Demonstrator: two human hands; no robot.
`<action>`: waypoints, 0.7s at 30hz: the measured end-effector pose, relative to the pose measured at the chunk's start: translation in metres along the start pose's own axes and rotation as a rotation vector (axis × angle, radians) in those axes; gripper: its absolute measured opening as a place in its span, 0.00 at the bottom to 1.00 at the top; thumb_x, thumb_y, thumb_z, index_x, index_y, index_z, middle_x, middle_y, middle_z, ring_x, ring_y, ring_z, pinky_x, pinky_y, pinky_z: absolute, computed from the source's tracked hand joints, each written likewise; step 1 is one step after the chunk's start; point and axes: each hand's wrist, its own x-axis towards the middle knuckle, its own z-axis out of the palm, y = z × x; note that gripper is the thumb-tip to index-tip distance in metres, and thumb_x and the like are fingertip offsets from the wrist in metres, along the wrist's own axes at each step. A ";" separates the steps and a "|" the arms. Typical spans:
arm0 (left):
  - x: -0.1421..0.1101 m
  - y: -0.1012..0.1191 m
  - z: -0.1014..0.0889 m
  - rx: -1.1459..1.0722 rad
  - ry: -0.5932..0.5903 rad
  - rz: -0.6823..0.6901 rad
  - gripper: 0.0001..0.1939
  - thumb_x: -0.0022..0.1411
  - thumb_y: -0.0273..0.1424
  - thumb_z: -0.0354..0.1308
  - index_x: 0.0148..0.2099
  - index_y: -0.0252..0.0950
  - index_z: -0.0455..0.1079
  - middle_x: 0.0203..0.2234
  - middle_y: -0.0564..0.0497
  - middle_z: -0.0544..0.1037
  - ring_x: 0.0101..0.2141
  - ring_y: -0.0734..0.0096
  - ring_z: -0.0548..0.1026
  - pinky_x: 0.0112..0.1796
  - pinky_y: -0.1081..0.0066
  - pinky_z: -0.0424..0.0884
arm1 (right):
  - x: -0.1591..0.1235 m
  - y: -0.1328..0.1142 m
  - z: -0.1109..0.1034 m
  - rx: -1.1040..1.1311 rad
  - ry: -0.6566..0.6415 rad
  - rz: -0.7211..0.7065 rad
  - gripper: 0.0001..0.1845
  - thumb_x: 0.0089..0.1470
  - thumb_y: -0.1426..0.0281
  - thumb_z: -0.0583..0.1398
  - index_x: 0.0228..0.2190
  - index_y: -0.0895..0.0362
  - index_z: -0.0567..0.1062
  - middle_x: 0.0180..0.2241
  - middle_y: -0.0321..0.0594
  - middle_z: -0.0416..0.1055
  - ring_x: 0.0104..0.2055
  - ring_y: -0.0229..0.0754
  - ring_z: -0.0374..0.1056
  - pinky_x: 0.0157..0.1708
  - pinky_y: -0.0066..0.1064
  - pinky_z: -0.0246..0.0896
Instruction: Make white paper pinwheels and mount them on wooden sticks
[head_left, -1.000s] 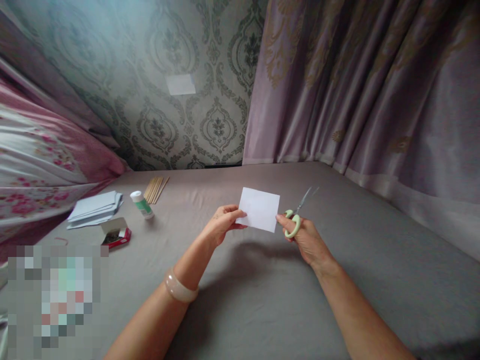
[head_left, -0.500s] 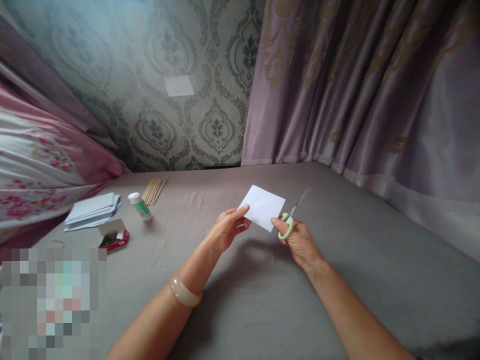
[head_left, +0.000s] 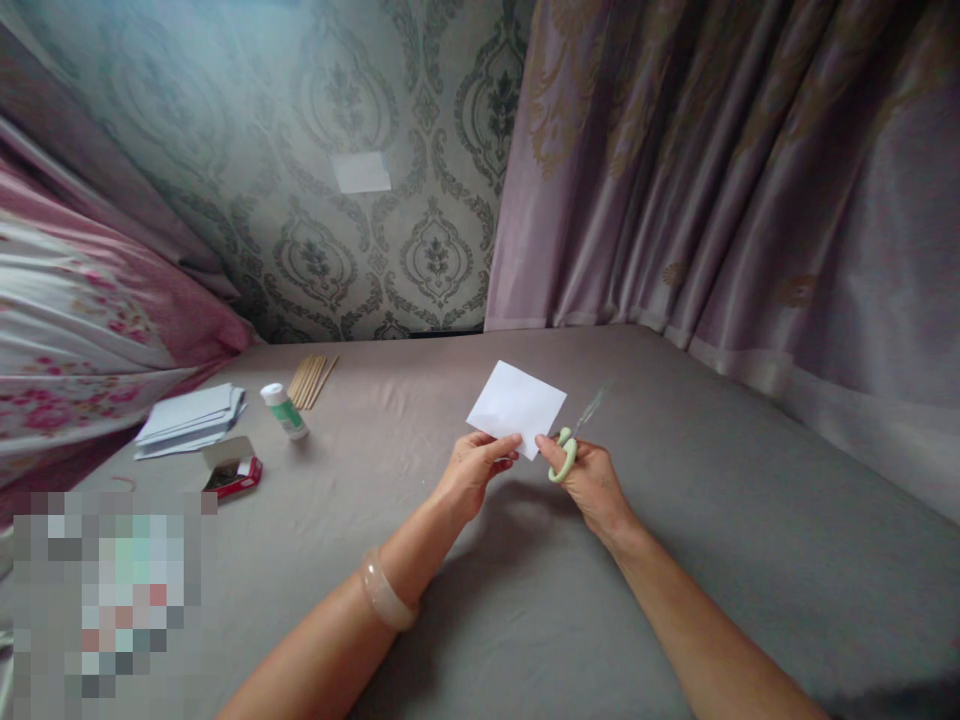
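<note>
A white, roughly square sheet of paper (head_left: 519,400) is held up above the grey bedsheet. My left hand (head_left: 480,468), with a pale bangle on the wrist, pinches its lower edge, thumb on top and fingers beneath. My right hand (head_left: 589,480) has the green-handled scissors (head_left: 568,458) looped round it, the blades pointing up and away to the right, slightly blurred. The right thumb tip touches the paper's lower right corner; whether the fingers grip it from below is hidden.
At the left lie a stack of white paper (head_left: 187,418), a white-and-green bottle (head_left: 283,410), several wooden sticks (head_left: 311,382) and an open red box (head_left: 236,475) with small dark pieces. A blurred-out patch covers the lower left. Curtains (head_left: 577,200) hang beyond the grey sheet (head_left: 720,480).
My left hand has slid right along the paper's lower edge, closer to my right hand. The paper has shifted slightly left and up. The scissors stay in my right hand.
</note>
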 end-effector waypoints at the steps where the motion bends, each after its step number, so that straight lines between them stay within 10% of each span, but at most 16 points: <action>1: 0.001 0.003 -0.001 -0.011 0.025 0.014 0.18 0.34 0.33 0.74 0.26 0.30 0.73 0.22 0.51 0.75 0.24 0.78 0.71 0.29 0.75 0.65 | 0.000 0.000 -0.002 -0.066 -0.039 0.028 0.28 0.39 0.43 0.63 0.20 0.57 0.69 0.16 0.30 0.57 0.22 0.34 0.52 0.24 0.29 0.48; 9: 0.006 0.030 -0.009 -0.111 0.147 0.072 0.17 0.33 0.28 0.74 0.26 0.31 0.71 0.21 0.52 0.75 0.23 0.78 0.71 0.27 0.76 0.65 | -0.009 -0.002 -0.004 -0.433 -0.556 0.098 0.46 0.44 0.30 0.41 0.20 0.58 0.72 0.15 0.32 0.56 0.19 0.34 0.51 0.21 0.28 0.45; 21: 0.001 0.027 -0.003 -0.062 0.117 0.026 0.13 0.39 0.26 0.72 0.29 0.29 0.74 0.24 0.48 0.78 0.24 0.75 0.75 0.26 0.77 0.69 | -0.012 0.007 -0.004 -0.479 -0.644 -0.003 0.42 0.49 0.35 0.44 0.18 0.59 0.71 0.16 0.35 0.60 0.21 0.35 0.55 0.23 0.27 0.49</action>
